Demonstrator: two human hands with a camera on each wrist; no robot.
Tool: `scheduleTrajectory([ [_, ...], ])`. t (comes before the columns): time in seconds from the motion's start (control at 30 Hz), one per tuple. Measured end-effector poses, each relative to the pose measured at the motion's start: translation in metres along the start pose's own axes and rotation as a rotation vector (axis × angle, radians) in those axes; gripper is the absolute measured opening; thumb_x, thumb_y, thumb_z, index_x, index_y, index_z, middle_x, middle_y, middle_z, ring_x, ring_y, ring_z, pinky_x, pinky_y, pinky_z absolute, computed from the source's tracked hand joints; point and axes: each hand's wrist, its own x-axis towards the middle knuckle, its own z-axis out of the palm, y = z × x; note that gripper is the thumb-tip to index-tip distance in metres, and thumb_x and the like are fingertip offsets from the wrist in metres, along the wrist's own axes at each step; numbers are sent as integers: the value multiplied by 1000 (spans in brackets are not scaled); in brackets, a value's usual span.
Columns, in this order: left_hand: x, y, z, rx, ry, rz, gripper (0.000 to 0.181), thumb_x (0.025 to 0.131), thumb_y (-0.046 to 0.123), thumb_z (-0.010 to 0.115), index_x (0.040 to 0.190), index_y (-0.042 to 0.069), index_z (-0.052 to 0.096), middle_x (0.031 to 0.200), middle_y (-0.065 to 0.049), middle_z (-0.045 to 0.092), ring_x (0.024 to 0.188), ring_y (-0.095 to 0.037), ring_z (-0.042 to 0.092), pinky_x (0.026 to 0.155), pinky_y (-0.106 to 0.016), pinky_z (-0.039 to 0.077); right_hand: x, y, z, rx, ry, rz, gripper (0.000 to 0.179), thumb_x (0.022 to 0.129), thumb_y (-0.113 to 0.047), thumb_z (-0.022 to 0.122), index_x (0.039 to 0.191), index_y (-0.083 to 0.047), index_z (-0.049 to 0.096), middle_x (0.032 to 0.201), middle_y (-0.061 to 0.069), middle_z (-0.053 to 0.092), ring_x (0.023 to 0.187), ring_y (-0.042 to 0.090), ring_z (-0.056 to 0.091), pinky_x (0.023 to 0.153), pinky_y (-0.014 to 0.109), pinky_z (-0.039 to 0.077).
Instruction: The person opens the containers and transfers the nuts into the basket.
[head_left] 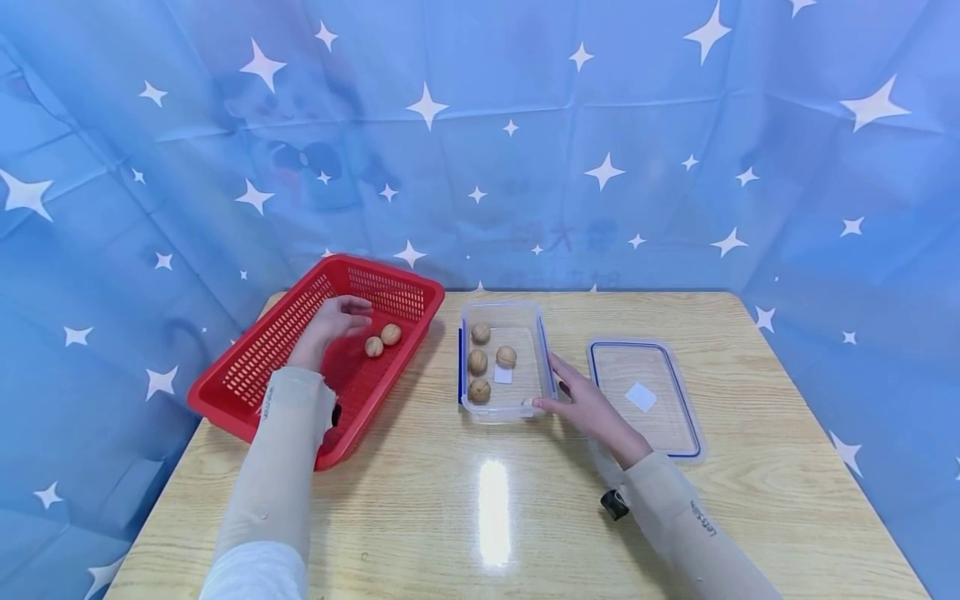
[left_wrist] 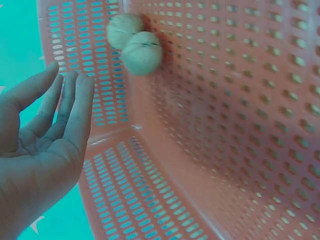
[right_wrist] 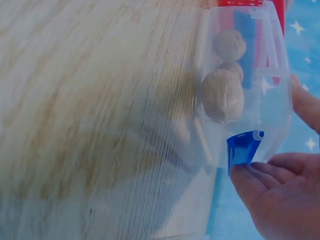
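Fingers (left_wrist: 81,107) loosely apart and empty, the left hand (head_left: 332,325) hangs inside the red slotted plastic basket (head_left: 358,367) left of centre, near two walnuts (head_left: 391,334). Mid-frame on the wood-grain surface (head_left: 412,508), a clear food container (head_left: 528,329) holds four more walnuts (head_left: 477,362) — three in a column along its left side, one just right of them. The right hand (head_left: 588,406) grips its near right corner; farther right lies the blue-edged lid (head_left: 663,408).
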Motion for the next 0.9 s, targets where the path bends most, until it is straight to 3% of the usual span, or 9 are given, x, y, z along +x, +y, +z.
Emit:
scheduleTrajectory([
  [0.4,-8,25,-1,28,46,108,42,98,10,61,139,4,52,142,-21,52,127,-35,54,108,-49,48,0,1,0,0,0,-5,89,94,-25,70,158,0,13,164,28,14,149,45,23,117,52,33],
  [0.9,-23,61,6,11,42,202,45,97,18,64,140,7,53,140,-18,54,125,-32,57,108,-46,49,0,2,0,6,4,-16,88,94,-22,69,158,2,13,164,28,14,149,45,22,117,52,31],
])
